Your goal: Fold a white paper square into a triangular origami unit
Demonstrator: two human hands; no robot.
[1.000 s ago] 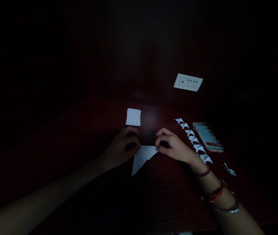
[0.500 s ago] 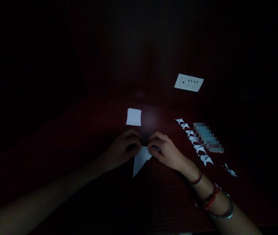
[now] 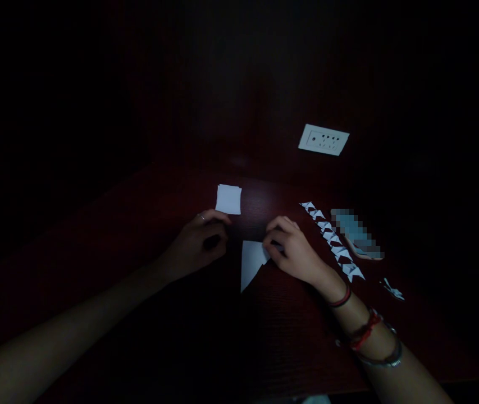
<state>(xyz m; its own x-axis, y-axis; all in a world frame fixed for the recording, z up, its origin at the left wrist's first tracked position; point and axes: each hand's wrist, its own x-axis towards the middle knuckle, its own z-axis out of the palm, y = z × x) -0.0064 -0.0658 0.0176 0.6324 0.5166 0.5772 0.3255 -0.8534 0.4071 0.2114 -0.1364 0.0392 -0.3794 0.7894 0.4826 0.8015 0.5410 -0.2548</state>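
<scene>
Fingers of the left hand [image 3: 195, 244] bending, tips apart, right hand [image 3: 292, 249] pinching, red table [image 3: 281, 320] stretching underneath, row of folded shapes [image 3: 331, 238] running right of the fingers, phone [image 3: 355, 229] lying farther right, white paper [image 3: 251, 259] sitting between, corner in that pinch, square stack [image 3: 228, 200] resting past the left fingers.

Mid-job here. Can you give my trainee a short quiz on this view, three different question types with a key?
1. Which hand has its fingers at the pointed white paper?
2. True or false: the phone lies to the right of the row of folded paper pieces.
3. What is mounted on the wall?
a) a clock
b) a socket plate
c) a mirror

Key
1. The right hand; the left hand is apart from it.
2. True.
3. b
</scene>
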